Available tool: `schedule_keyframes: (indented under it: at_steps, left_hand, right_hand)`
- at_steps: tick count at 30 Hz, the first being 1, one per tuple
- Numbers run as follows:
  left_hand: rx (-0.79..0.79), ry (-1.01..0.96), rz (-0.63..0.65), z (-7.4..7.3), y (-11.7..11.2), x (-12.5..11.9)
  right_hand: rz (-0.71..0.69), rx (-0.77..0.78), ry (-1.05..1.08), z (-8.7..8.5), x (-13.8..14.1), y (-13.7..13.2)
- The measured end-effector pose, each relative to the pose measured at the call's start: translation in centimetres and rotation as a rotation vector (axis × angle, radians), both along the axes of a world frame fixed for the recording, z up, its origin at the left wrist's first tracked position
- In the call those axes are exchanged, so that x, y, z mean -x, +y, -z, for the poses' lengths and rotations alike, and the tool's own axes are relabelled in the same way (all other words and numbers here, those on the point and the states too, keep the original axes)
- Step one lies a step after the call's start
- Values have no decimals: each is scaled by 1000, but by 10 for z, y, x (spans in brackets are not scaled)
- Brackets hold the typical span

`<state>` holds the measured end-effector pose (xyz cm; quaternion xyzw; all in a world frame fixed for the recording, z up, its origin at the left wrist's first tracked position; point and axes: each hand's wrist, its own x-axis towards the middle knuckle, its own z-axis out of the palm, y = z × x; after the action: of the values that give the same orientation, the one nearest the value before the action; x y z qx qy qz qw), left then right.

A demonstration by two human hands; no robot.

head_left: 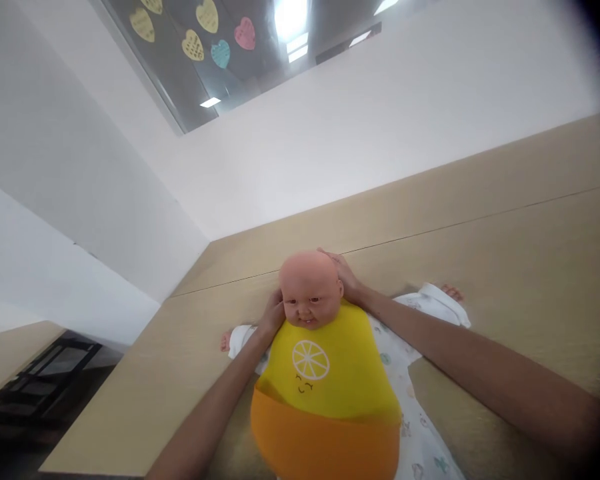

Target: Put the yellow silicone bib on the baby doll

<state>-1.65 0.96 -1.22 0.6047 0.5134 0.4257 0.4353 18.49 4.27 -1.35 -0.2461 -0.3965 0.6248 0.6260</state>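
Observation:
A baby doll (310,287) lies on its back on a light wooden table (505,267), dressed in a white patterned garment (420,427). A yellow bib (330,373) with a lemon print and an orange catch pocket covers its chest. My left hand (271,315) is at the left side of the doll's neck, by the bib's top edge, fingers tucked behind. My right hand (347,279) reaches behind the right side of the doll's head and neck. Whether the fingers grip the bib's straps is hidden.
The table meets a white wall (355,133) at the back. Its left edge (105,393) drops to a dark floor with a black rack (45,380). High on the wall a window shows coloured paper hearts (205,33).

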Motion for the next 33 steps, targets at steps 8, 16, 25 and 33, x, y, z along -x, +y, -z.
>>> schedule_keyframes:
  at_steps: [8,16,25,33]
  left_hand:
    - [-10,54,123,7,5,4]
    - [-90,48,67,5,3,1]
    - [107,-441,22,15,12,-2]
    - [6,93,70,14,5,1]
  right_hand:
    - [-270,214,119,-7,-3,-6]
    - [-532,360,225,-8,-15,-9]
    - [-646,341,225,-7,-19,-14]
    - [-535,350,76,-7,-23,-16]
